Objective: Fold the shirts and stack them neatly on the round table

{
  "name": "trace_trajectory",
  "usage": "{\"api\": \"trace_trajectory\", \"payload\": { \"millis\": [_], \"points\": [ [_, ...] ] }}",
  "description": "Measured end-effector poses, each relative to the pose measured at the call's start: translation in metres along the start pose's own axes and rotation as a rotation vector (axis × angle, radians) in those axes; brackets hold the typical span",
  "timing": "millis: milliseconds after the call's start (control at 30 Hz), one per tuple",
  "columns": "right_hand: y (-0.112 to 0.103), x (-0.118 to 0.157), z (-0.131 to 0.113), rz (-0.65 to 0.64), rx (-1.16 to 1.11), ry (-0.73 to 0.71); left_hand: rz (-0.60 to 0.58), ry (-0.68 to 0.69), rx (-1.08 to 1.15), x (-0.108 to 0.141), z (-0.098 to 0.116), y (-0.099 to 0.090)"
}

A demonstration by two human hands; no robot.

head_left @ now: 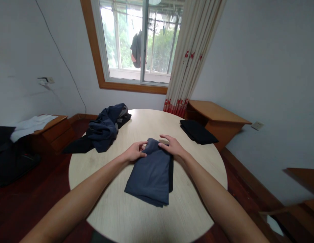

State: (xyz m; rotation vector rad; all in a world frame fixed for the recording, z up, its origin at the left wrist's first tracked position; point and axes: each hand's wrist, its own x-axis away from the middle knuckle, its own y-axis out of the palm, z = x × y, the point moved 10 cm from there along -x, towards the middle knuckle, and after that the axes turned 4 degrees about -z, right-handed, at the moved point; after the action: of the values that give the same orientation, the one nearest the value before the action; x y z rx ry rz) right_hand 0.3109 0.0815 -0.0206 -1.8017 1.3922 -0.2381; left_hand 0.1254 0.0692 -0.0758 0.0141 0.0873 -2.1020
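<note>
A dark blue-grey garment (pixel 152 173), folded into a flat rectangle, lies on the round table in front of me. A black layer of cloth shows along its right edge; I cannot tell what kind of garment it is. At its upper left edge my left hand (pixel 135 151) has the fabric between thumb and curled fingers. My right hand (pixel 174 147) rests at the upper right corner, its thumb on the cloth and its index finger stretched out apart from it. The other fingers of that hand are partly hidden.
On the pale round table (pixel 197 202), a heap of rumpled dark clothes (pixel 103 126) lies at the back left. A folded black garment (pixel 198 131) sits at the right edge. Beyond stand a wooden desk (pixel 219 112) and a curtain (pixel 191 57); a low cabinet (pixel 58 133) is at left.
</note>
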Motion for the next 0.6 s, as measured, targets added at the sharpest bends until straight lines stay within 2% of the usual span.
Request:
{"api": "trace_trajectory", "payload": {
  "millis": [100, 167, 233, 300, 367, 467, 600],
  "points": [
    [0.016, 0.003, 0.003, -0.195, -0.228, 0.06, -0.128, 0.085, 0.011, 0.006, 0.017, 0.021],
    [0.028, 0.008, -0.005, -0.366, -0.375, 0.076, -0.2, 0.11, -0.008, 0.009, 0.025, 0.03],
    [0.036, 0.014, -0.015, -0.504, -0.452, 0.084, -0.209, 0.142, -0.03, 0.01, 0.032, 0.031],
    [0.036, 0.017, -0.019, -0.555, -0.495, 0.109, -0.163, 0.174, -0.034, 0.01, 0.037, 0.026],
    [0.029, 0.014, -0.017, -0.532, -0.528, 0.148, -0.094, 0.159, -0.021, 0.009, 0.034, 0.017],
    [0.005, 0.0, -0.006, -0.435, -0.53, 0.191, -0.008, 0.03, 0.018, 0.009, 0.016, 0.002],
    [-0.05, -0.032, 0.012, -0.227, -0.508, 0.232, 0.073, -0.043, 0.052, 0.008, 0.002, -0.027]
  ]
}}
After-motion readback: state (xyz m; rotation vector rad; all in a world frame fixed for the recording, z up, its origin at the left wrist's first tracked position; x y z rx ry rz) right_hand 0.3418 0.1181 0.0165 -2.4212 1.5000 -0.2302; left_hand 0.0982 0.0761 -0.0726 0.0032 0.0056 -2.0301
